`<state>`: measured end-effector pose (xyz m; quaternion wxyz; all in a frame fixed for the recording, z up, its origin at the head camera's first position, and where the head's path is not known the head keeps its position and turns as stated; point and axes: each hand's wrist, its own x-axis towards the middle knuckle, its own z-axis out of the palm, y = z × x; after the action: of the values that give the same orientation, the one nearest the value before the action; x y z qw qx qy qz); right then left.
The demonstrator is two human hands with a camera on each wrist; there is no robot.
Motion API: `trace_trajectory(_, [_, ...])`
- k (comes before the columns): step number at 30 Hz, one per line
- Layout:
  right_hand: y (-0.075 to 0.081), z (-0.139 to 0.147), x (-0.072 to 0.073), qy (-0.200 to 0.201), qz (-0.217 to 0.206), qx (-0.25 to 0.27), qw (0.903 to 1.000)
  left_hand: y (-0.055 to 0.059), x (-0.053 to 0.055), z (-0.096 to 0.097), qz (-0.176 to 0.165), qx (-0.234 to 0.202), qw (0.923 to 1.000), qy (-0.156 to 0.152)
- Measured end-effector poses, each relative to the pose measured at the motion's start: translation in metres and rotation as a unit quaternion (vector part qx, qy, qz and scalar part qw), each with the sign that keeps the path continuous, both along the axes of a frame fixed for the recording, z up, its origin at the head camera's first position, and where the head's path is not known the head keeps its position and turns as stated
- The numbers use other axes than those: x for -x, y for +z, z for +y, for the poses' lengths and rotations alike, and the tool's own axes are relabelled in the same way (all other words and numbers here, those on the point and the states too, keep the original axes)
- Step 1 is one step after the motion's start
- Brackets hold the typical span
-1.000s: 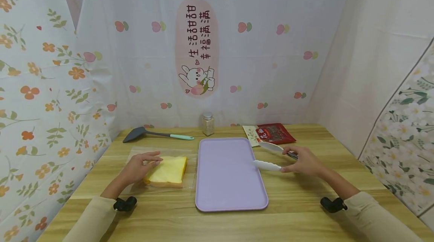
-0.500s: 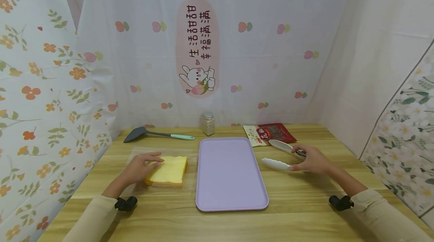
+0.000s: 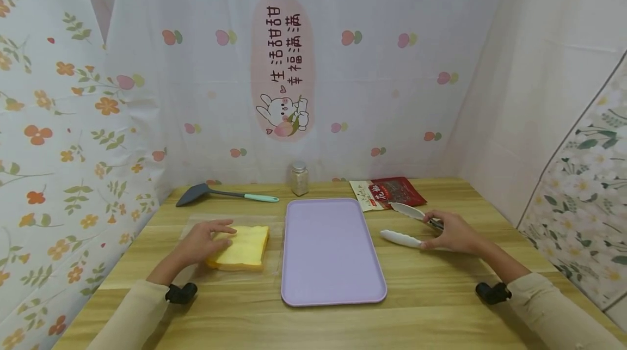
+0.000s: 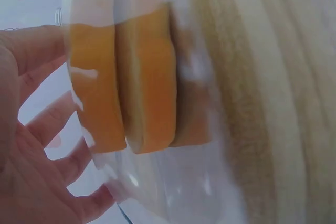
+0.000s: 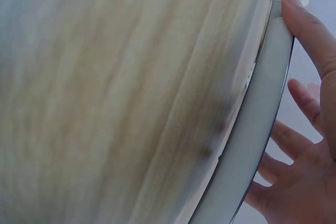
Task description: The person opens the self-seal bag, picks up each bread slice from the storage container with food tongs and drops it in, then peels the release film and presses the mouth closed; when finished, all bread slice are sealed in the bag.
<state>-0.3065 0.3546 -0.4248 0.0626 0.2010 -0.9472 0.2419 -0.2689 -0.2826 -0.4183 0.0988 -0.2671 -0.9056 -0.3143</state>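
Note:
Yellow-topped bread slices [image 3: 245,249] with orange crust sides lie in a clear plastic bag [image 3: 271,276], left of a lilac tray [image 3: 333,252]. My left hand [image 3: 201,242] rests at the left side of the bagged bread, its fingers loosely extended over it. In the left wrist view the orange bread sides [image 4: 157,93] show through the clear film, close to the fingers. To the right of the tray, my right hand [image 3: 453,233] holds a pair of tongs [image 3: 400,238] with spread white tips. In the right wrist view the thumb lies against one tong arm [image 5: 252,114].
Behind the tray stands a glass jar [image 3: 300,180] with a metal lid. A dark spatula [image 3: 220,192] with a mint handle lies at the back left. At the back right lies a red and cream packet [image 3: 392,193]. Patterned curtains enclose the wooden table [image 3: 235,317].
My right hand and the tongs have moved right, from over the tray's right edge to beside it. My left hand stays at the bread.

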Motion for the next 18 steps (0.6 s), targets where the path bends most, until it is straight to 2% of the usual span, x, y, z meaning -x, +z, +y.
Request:
trace_trajectory(5, [0.002, 0.000, -0.002, 0.001, -0.015, -0.002, 0.9999, 0.002, 0.004, 0.003, -0.002, 0.011, 0.9999, 0.000])
trace_trajectory(8, [0.006, -0.003, -0.005, -0.002, -0.031, -0.005, 0.9995, 0.006, 0.003, 0.006, -0.003, 0.013, 0.9999, 0.004])
trace_trajectory(12, [0.010, -0.009, -0.009, -0.004, -0.043, -0.017, 0.9989, 0.009, 0.004, 0.010, 0.003, 0.016, 0.9998, -0.013])
trace_trajectory(15, [0.016, -0.019, -0.012, 0.000, -0.021, -0.018, 0.9996, 0.012, 0.007, 0.012, 0.012, 0.020, 0.9991, -0.035])
trace_trajectory(18, [0.023, -0.035, -0.015, 0.011, 0.014, -0.010, 0.9998, 0.016, 0.011, 0.013, 0.006, 0.022, 0.9985, -0.049])
